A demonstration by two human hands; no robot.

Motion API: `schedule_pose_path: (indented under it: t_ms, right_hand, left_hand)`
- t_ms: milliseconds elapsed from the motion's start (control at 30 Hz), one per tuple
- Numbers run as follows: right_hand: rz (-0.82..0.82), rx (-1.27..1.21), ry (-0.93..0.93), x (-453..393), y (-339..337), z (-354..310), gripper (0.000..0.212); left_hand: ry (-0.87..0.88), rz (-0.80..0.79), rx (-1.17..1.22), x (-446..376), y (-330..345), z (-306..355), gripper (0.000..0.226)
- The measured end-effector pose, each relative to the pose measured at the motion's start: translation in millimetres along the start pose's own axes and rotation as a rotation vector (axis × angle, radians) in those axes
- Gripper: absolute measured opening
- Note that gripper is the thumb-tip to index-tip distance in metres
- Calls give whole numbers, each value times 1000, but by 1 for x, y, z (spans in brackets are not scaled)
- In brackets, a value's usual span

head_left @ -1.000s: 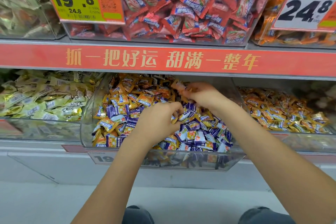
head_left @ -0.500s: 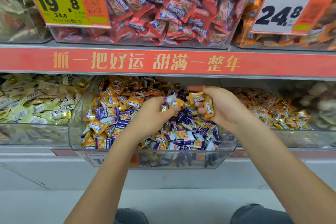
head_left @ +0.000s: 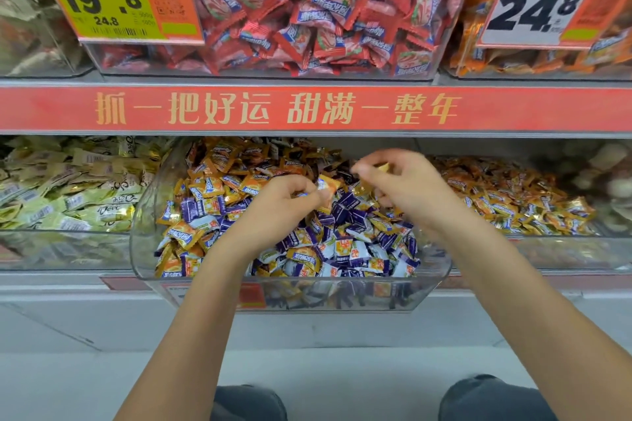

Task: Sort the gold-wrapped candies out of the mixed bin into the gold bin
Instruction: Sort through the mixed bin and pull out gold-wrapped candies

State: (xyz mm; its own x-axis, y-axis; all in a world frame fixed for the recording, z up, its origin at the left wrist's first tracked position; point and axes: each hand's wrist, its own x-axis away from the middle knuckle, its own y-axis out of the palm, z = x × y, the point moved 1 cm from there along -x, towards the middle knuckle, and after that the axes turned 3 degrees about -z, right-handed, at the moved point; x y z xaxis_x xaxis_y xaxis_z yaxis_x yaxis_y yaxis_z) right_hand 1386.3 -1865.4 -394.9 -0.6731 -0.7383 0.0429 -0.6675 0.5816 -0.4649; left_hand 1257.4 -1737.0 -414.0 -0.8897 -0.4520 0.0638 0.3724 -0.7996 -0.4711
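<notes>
Gold candies point(head_left: 328, 185) pinched by both hands, right point(head_left: 403, 181) blurred, over mixed bin point(head_left: 290, 294).

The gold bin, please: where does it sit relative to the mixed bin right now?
In the head view the gold bin stands on the lower shelf immediately right of the mixed bin, beyond the right hand and under the 24.8 price tag.

light: bright, even, soft shadows | glare: clear bin fronts | blur: right hand point(head_left: 403, 188) | edges: wide-angle bowing
</notes>
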Motion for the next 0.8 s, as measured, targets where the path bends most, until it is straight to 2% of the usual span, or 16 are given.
schedule_pose_path:
  t_ms: [67,100,233,333,367,500,600,700,800]
  right_hand:
    - [101,183,-61,-1,-12,-3,12]
    - [83,292,-75,-1,-13,-4,14]
    - [-192,714,73,7,1,1,25]
    - [-195,877,138,11,10,5,47]
    - [-189,924,168,11,12,6,48]
    - [-226,996,243,7,19,12,31]
    - [-197,1007,193,8,16,9,10]
    - [-88,976,141,12,13,6,15]
    - [-122,1006,179,13,17,7,8]
  left_hand:
    - [-29,72,44,-3,-3,-4,32]
    - [-47,104,62,-3,-4,-4,28]
    - [-116,75,170,-1,-4,-2,15]
    - [-150,26,173,2,-3,0,21]
    - [-158,21,165,3,-3,1,25]
    - [-181,23,196,6,-5,1,24]
    - [-194,18,252,8,-8,1,20]
    - [-213,-15,401,10,-9,3,15]
    - [-279,-24,569,11,-11,3,11]
